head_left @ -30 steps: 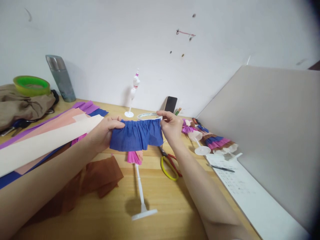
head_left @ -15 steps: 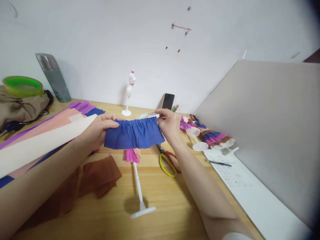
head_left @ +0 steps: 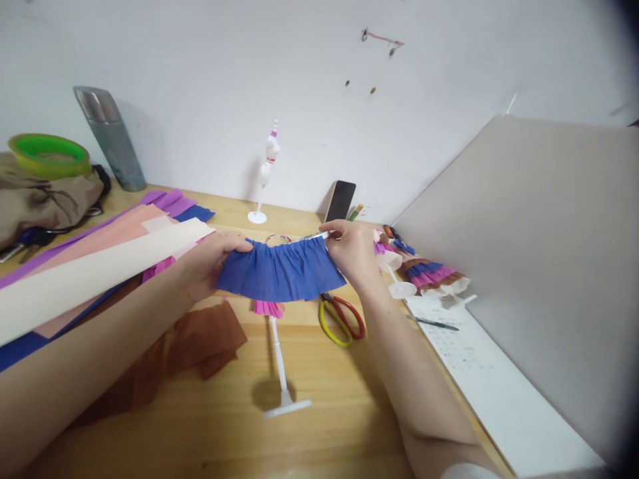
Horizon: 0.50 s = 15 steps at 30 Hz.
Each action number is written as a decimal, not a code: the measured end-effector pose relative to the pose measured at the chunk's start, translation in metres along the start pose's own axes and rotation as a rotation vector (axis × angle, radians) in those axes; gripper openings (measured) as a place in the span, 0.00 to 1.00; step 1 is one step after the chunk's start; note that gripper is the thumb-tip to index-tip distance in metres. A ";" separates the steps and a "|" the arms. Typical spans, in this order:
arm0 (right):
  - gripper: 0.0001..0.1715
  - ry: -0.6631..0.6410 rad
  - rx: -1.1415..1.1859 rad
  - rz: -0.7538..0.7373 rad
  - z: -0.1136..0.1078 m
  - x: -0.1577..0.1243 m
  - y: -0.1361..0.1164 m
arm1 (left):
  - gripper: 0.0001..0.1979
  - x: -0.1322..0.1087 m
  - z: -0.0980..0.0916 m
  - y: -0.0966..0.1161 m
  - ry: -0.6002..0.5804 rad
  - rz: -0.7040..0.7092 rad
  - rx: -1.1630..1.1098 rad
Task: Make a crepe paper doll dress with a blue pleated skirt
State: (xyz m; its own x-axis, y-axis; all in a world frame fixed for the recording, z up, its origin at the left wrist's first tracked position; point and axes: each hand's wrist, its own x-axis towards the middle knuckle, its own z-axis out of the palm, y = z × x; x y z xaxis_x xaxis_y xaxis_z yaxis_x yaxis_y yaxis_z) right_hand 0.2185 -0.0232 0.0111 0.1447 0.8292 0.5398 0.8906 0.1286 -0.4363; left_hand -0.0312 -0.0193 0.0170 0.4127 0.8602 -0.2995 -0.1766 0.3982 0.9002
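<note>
Blue ruffle [head_left: 282, 273] at centre of frame, gathered along its top edge, held up off the table [head_left: 329, 426] between both hands. Left hand [head_left: 212, 263], left of centre: pinching the ruffle's upper left corner, thumb on the near face; fingers behind it hidden. Right hand [head_left: 352, 249], right of centre: thumb and forefinger pressed together on the upper right corner, with a narrow pale strip [head_left: 315, 235] at the fingertips. Directly below the ruffle in frame, a white stand [head_left: 279, 359] bears a pink frill [head_left: 267, 308]; its upper part is covered by the ruffle. Scissors [head_left: 342, 322] with one yellow and one red handle lie near the right wrist. Brown sheets [head_left: 207, 332] at lower left of centre; long coloured strips [head_left: 104, 279] overlap at left, beyond the left forearm. Upper centre: white figure [head_left: 270, 156] upright on a round base; right of it, a phone [head_left: 340, 201] leaning. Right side: tiered dress [head_left: 432, 274], pen [head_left: 436, 324] on a white board [head_left: 479, 372]. Upper left: flask [head_left: 110, 140].
</note>
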 end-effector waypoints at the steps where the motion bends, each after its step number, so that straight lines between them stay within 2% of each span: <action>1: 0.22 -0.019 -0.002 0.026 0.004 0.000 0.002 | 0.09 0.003 0.000 0.000 0.021 -0.009 -0.006; 6: 0.18 -0.021 0.007 0.089 0.021 0.007 0.013 | 0.05 0.014 0.004 0.006 0.037 0.056 -0.048; 9: 0.19 -0.006 0.017 0.106 0.028 0.008 0.019 | 0.08 0.015 0.007 0.005 0.072 0.102 -0.048; 12: 0.19 -0.034 0.030 0.119 0.033 0.000 0.026 | 0.11 0.012 0.011 -0.005 0.066 0.066 -0.039; 15: 0.17 -0.099 0.050 0.148 0.034 -0.017 0.037 | 0.09 0.006 0.018 -0.018 0.029 0.022 -0.037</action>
State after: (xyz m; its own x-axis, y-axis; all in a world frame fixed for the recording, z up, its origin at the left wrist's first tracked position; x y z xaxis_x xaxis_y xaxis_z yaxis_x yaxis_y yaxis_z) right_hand 0.2343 -0.0142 -0.0384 0.2272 0.8901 0.3950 0.8396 0.0264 -0.5426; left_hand -0.0097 -0.0276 0.0046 0.3821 0.8776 -0.2894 -0.2186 0.3901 0.8944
